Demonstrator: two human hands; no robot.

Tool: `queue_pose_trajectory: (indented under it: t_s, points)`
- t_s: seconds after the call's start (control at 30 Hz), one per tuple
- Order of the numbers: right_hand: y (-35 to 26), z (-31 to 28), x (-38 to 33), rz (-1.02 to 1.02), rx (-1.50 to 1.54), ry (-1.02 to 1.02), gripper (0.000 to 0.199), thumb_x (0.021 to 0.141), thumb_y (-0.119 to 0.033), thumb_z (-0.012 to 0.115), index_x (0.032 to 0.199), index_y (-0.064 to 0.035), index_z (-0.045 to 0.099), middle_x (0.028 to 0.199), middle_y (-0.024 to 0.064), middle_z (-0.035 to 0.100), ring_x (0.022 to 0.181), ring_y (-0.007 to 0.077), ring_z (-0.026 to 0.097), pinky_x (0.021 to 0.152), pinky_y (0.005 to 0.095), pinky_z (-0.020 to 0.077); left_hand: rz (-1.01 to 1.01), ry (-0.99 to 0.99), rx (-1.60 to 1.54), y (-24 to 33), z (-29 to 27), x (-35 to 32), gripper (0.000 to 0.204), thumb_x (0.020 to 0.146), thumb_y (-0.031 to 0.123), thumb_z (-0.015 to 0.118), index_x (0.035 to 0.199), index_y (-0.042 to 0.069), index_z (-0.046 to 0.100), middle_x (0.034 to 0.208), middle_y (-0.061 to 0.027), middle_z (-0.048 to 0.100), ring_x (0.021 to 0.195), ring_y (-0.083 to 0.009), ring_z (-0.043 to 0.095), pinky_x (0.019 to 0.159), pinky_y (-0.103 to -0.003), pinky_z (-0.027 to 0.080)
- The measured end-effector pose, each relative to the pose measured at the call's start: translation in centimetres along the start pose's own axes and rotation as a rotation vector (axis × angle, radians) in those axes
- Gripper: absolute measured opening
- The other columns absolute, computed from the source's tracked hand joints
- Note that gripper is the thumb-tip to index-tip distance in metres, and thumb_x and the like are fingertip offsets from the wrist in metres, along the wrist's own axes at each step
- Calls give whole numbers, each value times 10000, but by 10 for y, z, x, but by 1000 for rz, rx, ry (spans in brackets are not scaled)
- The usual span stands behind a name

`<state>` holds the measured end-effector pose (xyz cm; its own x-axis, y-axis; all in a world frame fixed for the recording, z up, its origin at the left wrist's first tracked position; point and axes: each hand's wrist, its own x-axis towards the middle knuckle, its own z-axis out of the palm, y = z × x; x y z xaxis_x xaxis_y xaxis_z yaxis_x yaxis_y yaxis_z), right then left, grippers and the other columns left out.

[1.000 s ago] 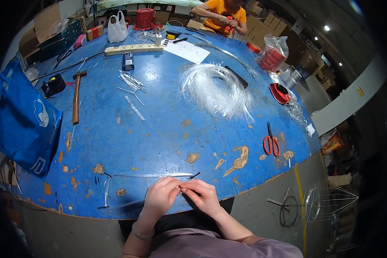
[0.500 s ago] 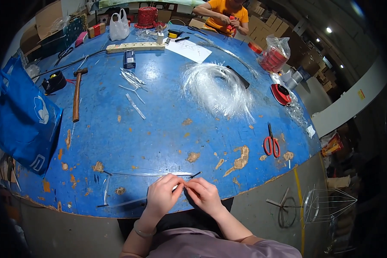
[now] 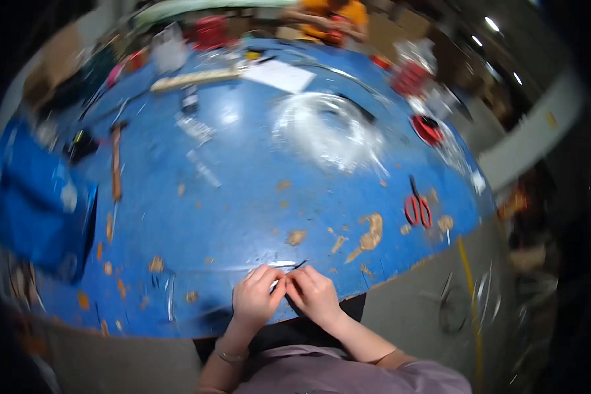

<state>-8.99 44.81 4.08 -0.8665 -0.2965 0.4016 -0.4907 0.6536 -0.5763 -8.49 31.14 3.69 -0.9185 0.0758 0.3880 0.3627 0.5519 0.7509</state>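
My left hand [image 3: 255,301] and my right hand [image 3: 316,297] meet at the table's near edge, fingertips pinched together. Whatever lies between them is too small and blurred to name. Just beyond the fingers, a dark tip [image 3: 300,264] sticks out at the right end of a thin, shiny frame [image 3: 171,297]. This frame, of pale strips with dark corner ends, reaches leftward along the table edge. Part of it is hidden behind my hands, and its outline is smeared by motion.
Red-handled scissors [image 3: 418,210] lie to the right, a clear strand coil [image 3: 328,134] farther back. A hammer [image 3: 116,164] and a blue bag [image 3: 36,197] are at left. Across the blue table [image 3: 243,197], a person in orange [image 3: 331,23] handles something red.
The whole view has shifted and blurred as my head moved. Both hands stay pinched together in nearly the same spot by the frame's right end.
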Motion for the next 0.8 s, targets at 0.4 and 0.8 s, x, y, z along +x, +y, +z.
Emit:
queue_pose_trajectory:
  t_s: [0.4, 0.8]
  points:
    - [20, 4, -1, -372, -121, 47, 171, 688, -77, 583, 834, -4, 530, 734, 74, 497, 657, 204, 521, 584, 294, 429, -122, -92, -76, 11, -12, 3, 85, 756, -16, 551, 838, -9, 574, 746, -114, 574, 630, -199, 556, 570, -267, 439]
    - [18, 3, 3, -477, -169, 22, 227, 673, -75, 532, 884, 8, 537, 763, 65, 495, 676, 182, 506, 590, 275, 405, -94, -70, -161, 10, -14, 4, 177, 765, -25, 516, 922, 4, 593, 822, -155, 620, 747, -295, 605, 669, -333, 473]
